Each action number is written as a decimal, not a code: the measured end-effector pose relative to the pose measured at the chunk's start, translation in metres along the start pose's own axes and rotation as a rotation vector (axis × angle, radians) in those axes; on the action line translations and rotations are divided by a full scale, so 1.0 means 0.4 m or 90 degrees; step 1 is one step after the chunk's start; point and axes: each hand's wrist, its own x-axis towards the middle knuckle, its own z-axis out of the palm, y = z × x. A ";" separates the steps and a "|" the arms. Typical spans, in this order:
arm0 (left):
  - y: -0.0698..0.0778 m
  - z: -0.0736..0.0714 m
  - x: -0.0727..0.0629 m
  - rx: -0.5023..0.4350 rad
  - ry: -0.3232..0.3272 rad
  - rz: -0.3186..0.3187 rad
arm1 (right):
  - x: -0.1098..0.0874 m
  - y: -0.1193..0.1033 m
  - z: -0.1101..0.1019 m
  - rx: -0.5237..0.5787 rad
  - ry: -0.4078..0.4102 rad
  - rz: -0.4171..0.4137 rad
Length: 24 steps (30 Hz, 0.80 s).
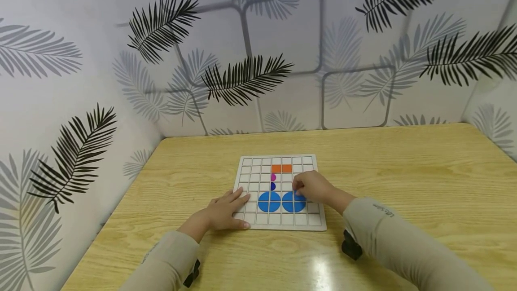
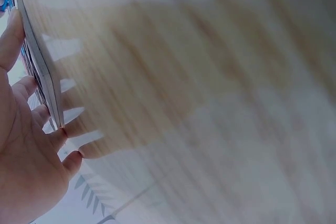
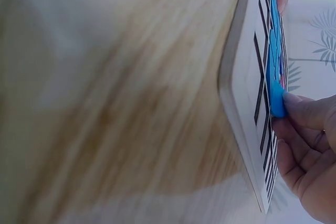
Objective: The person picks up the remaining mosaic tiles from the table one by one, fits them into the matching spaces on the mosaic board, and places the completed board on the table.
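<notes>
A white square board (image 1: pixel 264 220) with a raised grid lies flat on the table. Four-part blue circles fill its lower middle: one blue circle (image 1: pixel 269 202) at left, another at right. Over the right circle's upper right part, my right hand (image 1: pixel 314 186) pinches a blue quarter-circle tile (image 3: pixel 276 100) between thumb and fingers. My left hand (image 1: pixel 224 212) rests with spread fingers on the board's left edge, its thumb at the front left corner. Above the circles sit orange square tiles (image 1: pixel 281 169), a magenta half-circle tile (image 1: pixel 273 177) and a dark blue half-circle tile (image 1: pixel 273 186).
The board lies on a light wooden table (image 1: pixel 194 160). A leaf-patterned wall (image 1: pixel 282 102) stands behind the table, and another runs along its left side. Dark wrist devices (image 1: pixel 351 246) show beneath the sleeves.
</notes>
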 end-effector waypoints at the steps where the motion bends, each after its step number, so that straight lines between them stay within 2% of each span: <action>1: 0.001 0.000 0.000 -0.001 0.000 0.000 | 0.000 0.000 0.000 -0.002 -0.002 -0.002; 18: 0.001 -0.004 0.002 0.007 -0.003 -0.001 | 0.002 -0.010 0.002 0.005 -0.023 0.056; 24: 0.001 0.001 0.002 0.002 -0.008 -0.001 | -0.005 -0.007 -0.003 -0.003 -0.032 0.035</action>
